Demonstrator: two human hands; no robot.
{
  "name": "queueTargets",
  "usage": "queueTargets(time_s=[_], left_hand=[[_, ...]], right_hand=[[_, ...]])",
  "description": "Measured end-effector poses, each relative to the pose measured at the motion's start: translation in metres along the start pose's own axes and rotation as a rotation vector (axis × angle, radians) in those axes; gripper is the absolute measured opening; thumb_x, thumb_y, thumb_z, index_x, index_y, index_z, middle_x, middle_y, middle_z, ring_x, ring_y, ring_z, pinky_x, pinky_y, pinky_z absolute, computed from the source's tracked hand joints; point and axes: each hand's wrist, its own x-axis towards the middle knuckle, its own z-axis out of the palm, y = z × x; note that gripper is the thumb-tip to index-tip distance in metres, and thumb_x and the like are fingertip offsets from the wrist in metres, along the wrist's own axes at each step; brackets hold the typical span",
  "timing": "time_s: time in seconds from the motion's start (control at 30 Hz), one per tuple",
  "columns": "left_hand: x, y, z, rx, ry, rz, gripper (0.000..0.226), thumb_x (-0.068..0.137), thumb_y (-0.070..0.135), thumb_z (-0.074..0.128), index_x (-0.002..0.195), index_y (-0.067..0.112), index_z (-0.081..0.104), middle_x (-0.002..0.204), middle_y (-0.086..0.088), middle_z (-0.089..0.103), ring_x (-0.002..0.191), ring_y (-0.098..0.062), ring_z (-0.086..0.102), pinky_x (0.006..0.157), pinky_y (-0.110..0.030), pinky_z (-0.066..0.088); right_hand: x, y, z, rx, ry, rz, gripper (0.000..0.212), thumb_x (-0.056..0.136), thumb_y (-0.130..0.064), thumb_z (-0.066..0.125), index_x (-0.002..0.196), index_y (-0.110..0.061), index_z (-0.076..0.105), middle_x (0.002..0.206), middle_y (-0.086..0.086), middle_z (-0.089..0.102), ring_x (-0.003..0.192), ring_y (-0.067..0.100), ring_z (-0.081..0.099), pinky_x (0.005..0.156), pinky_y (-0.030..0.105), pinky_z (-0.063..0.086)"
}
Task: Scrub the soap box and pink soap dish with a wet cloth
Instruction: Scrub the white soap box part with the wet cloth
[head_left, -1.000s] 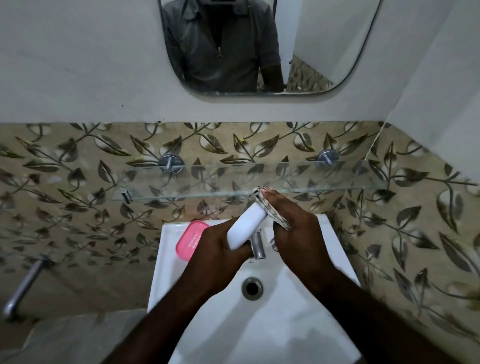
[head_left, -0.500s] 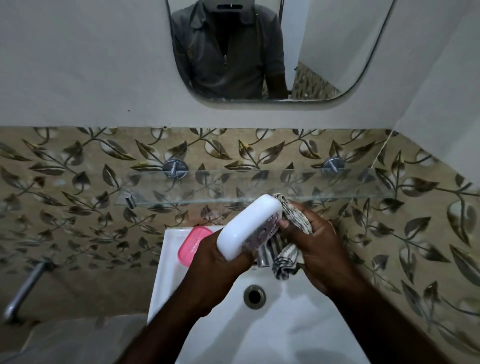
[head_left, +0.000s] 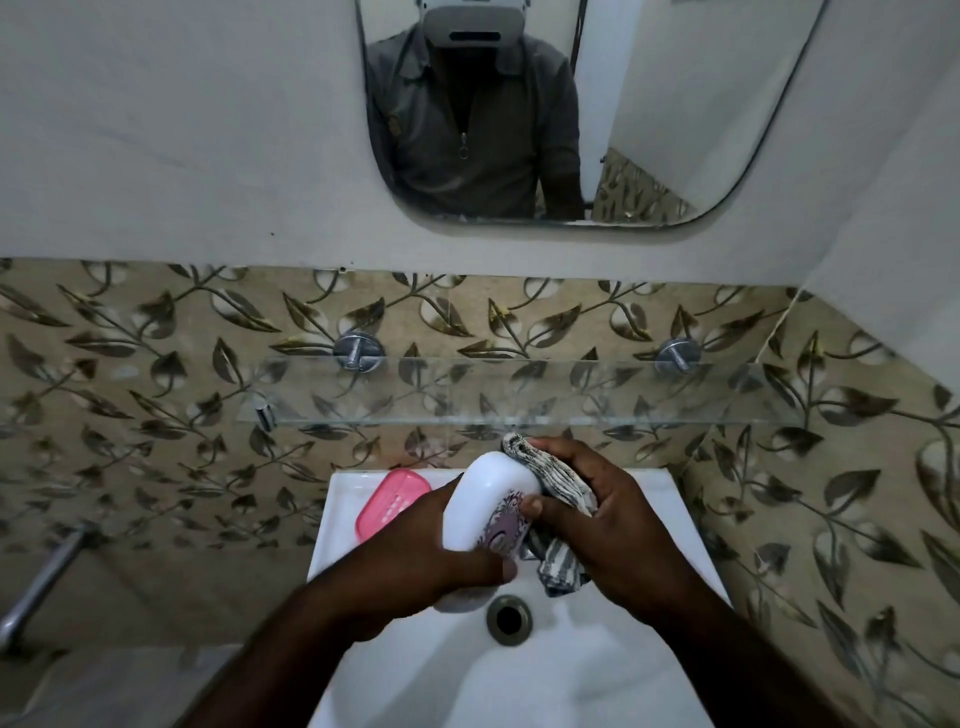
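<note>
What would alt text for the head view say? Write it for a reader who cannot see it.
Over a white sink, the left hand holds a white soap box while the right hand presses a striped cloth against it. A pink soap dish sits on the sink's back left corner, below a glass shelf and mirror.

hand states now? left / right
Left hand: closed around the white soap box.
Right hand: closed on the striped cloth, pressed against the box.
</note>
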Motion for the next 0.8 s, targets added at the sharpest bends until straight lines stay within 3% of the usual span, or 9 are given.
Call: queueTargets(time_s=[0.17, 0.27, 0.37, 0.43, 0.47, 0.6, 0.7, 0.77, 0.8], left_hand=[[0.011, -0.006, 0.007, 0.246, 0.167, -0.063, 0.047, 0.071, 0.012, 0.07, 0.088, 0.054, 0.056, 0.076, 0.02, 0.066, 0.061, 0.005, 0.056, 0.054, -0.016, 0.044], [0.012, -0.006, 0.011, 0.261, 0.239, 0.023, 0.054, 0.072, 0.001, 0.066, 0.082, 0.052, 0.054, 0.071, 0.027, 0.062, 0.057, 0.006, 0.052, 0.05, -0.015, 0.041], [0.01, -0.004, 0.012, 0.254, 0.29, 0.08, 0.038, 0.067, 0.008, 0.063, 0.085, 0.041, 0.055, 0.066, 0.018, 0.061, 0.05, 0.0, 0.05, 0.045, -0.016, 0.038], [0.011, -0.004, 0.01, 0.272, 0.301, 0.11, 0.036, 0.065, 0.01, 0.062, 0.087, 0.038, 0.056, 0.072, 0.015, 0.063, 0.054, 0.0, 0.053, 0.047, -0.012, 0.038], [0.013, -0.005, 0.01, 0.289, 0.296, 0.111, 0.038, 0.066, 0.007, 0.062, 0.088, 0.037, 0.057, 0.077, 0.015, 0.064, 0.058, 0.001, 0.055, 0.05, -0.011, 0.04], [0.018, -0.007, 0.01, 0.302, 0.295, 0.148, 0.049, 0.069, -0.002, 0.062, 0.094, 0.041, 0.061, 0.085, 0.019, 0.069, 0.075, 0.003, 0.064, 0.062, -0.018, 0.051], [0.011, -0.006, 0.011, 0.335, 0.325, 0.183, 0.072, 0.066, 0.005, 0.059, 0.103, 0.066, 0.051, 0.089, 0.032, 0.066, 0.069, 0.008, 0.061, 0.056, -0.008, 0.044], [0.008, -0.008, 0.012, 0.365, 0.319, 0.2, 0.087, 0.066, 0.0, 0.06, 0.11, 0.073, 0.044, 0.097, 0.041, 0.061, 0.077, 0.011, 0.061, 0.059, -0.003, 0.043], [0.008, -0.008, 0.014, 0.372, 0.306, 0.182, 0.09, 0.067, -0.003, 0.061, 0.108, 0.075, 0.044, 0.094, 0.042, 0.06, 0.075, 0.012, 0.06, 0.057, -0.001, 0.042]], right_hand=[[-0.004, -0.017, 0.009, -0.385, 0.069, -0.193, 0.063, 0.085, 0.013, 0.053, 0.113, -0.042, 0.067, 0.116, -0.02, 0.07, 0.099, 0.0, 0.067, 0.086, 0.024, 0.055], [-0.007, -0.02, 0.021, -0.735, 0.032, -0.51, 0.066, 0.071, 0.015, 0.048, 0.125, -0.019, 0.064, 0.136, 0.0, 0.059, 0.129, 0.01, 0.051, 0.11, 0.022, 0.037], [0.0, -0.014, 0.013, -0.66, 0.078, -0.425, 0.065, 0.08, 0.017, 0.045, 0.129, -0.024, 0.059, 0.129, 0.003, 0.065, 0.119, 0.019, 0.062, 0.1, 0.029, 0.05], [0.001, -0.012, 0.01, -0.583, 0.099, -0.282, 0.066, 0.086, 0.015, 0.049, 0.125, -0.037, 0.057, 0.115, 0.005, 0.073, 0.104, 0.024, 0.068, 0.089, 0.038, 0.056], [0.0, -0.014, 0.013, -0.577, 0.101, -0.297, 0.066, 0.085, 0.016, 0.049, 0.125, -0.036, 0.058, 0.117, 0.006, 0.072, 0.108, 0.023, 0.066, 0.092, 0.04, 0.054], [-0.007, -0.022, 0.037, -0.851, 0.066, -0.639, 0.054, 0.076, 0.007, 0.048, 0.123, -0.012, 0.066, 0.134, 0.002, 0.059, 0.131, 0.016, 0.047, 0.113, 0.029, 0.032], [0.002, -0.023, 0.024, -0.617, 0.107, -0.432, 0.069, 0.076, 0.021, 0.051, 0.124, -0.027, 0.062, 0.13, -0.003, 0.062, 0.124, 0.012, 0.055, 0.107, 0.031, 0.042], [0.005, -0.019, 0.017, -0.487, 0.127, -0.219, 0.076, 0.081, 0.02, 0.05, 0.116, -0.047, 0.057, 0.113, -0.011, 0.071, 0.106, 0.016, 0.067, 0.09, 0.029, 0.055], [0.003, -0.019, 0.02, -0.503, 0.129, -0.207, 0.074, 0.081, 0.017, 0.05, 0.115, -0.048, 0.057, 0.111, -0.013, 0.072, 0.103, 0.015, 0.068, 0.087, 0.027, 0.056]])
